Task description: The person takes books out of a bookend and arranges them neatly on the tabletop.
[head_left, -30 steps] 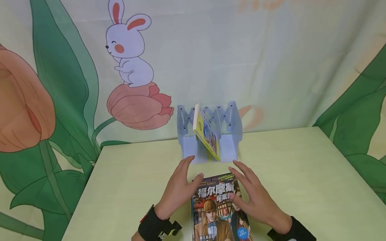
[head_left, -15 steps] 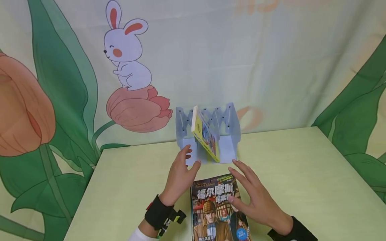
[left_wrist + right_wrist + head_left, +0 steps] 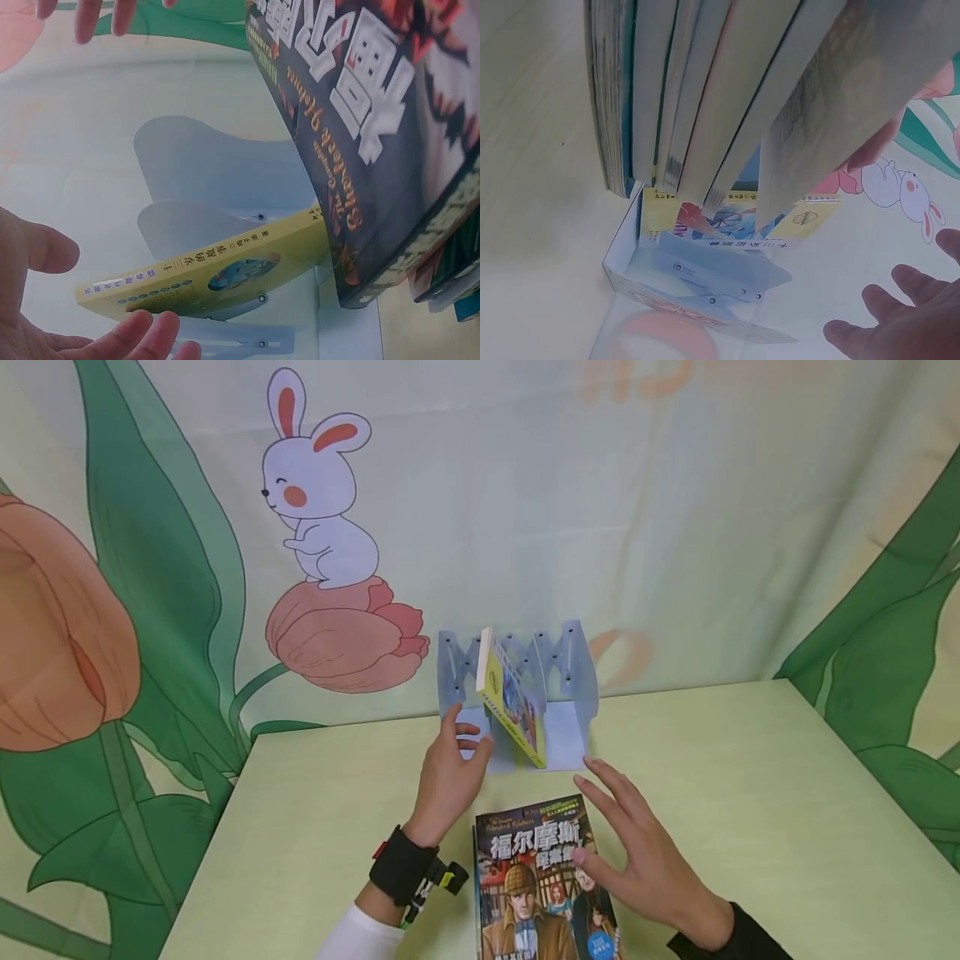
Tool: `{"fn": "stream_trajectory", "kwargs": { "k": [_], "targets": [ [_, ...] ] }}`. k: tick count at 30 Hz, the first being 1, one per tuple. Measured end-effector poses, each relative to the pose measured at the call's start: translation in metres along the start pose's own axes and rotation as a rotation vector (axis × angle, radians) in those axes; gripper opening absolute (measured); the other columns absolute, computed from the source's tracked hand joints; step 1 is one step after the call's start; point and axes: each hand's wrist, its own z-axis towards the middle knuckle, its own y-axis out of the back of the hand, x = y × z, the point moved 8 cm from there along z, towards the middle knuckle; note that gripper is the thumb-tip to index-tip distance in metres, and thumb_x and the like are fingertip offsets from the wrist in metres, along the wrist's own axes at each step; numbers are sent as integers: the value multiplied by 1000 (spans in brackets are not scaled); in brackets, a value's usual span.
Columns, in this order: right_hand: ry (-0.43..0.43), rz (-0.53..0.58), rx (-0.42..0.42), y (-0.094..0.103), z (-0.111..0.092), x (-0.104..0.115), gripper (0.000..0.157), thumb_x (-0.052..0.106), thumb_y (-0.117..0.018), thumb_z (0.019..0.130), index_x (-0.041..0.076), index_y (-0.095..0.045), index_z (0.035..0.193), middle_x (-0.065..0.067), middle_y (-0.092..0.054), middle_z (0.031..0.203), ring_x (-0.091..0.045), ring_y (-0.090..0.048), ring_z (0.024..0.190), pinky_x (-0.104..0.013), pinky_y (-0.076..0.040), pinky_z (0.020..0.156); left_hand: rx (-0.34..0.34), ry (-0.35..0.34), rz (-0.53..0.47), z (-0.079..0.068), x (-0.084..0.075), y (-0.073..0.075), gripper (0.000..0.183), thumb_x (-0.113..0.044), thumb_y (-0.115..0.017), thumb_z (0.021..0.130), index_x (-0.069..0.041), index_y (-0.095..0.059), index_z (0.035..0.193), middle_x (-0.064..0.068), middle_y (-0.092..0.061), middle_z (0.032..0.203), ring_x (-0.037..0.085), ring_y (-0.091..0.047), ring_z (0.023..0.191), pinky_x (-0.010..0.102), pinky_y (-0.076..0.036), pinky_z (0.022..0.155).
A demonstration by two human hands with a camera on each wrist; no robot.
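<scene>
A yellow book (image 3: 513,706) leans in a translucent blue book rack (image 3: 572,727) at the back of the table. My left hand (image 3: 452,785) is just left of that book, fingers loosely bent and thumb apart; contact cannot be told. In the left wrist view the yellow spine (image 3: 202,270) lies beyond the fingertips (image 3: 154,337). Nearer the front edge lies a stack of books, topped by a dark Sherlock Holmes book (image 3: 536,885). Over its right side my right hand (image 3: 648,852) spreads its fingers, holding nothing. The stack's several page edges (image 3: 705,97) fill the right wrist view.
The pale table (image 3: 750,793) runs on to both sides of the books. Behind it hangs a printed curtain (image 3: 712,527) with a rabbit (image 3: 322,510) and flowers, close to the rack's back.
My left hand has left the stack's upper left corner and moved forward to the rack, beside the yellow book. My right hand stays almost where it was. The books have not moved.
</scene>
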Motion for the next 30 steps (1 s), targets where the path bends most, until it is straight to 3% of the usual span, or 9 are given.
{"fn": "stream_trajectory", "kwargs": {
  "k": [22,30],
  "targets": [
    [-27,9,-60,21,4,-10,85,18,-76,82,20,-33,154,-3,-25,163,-20,-25,150,-60,-40,102,-17,26,3,30,15,-9,72,-33,-56,98,-7,-22,156,11,-67,118,28,-67,104,43,-54,79],
    [-46,9,-61,25,6,-11,84,19,-76,82,20,-33,154,-2,-24,163,-20,-26,149,-60,-41,103,7,26,-25,36,11,-15,71,-35,-53,99,-9,-21,157,13,-66,123,29,-66,109,44,-55,82]
  ]
}}
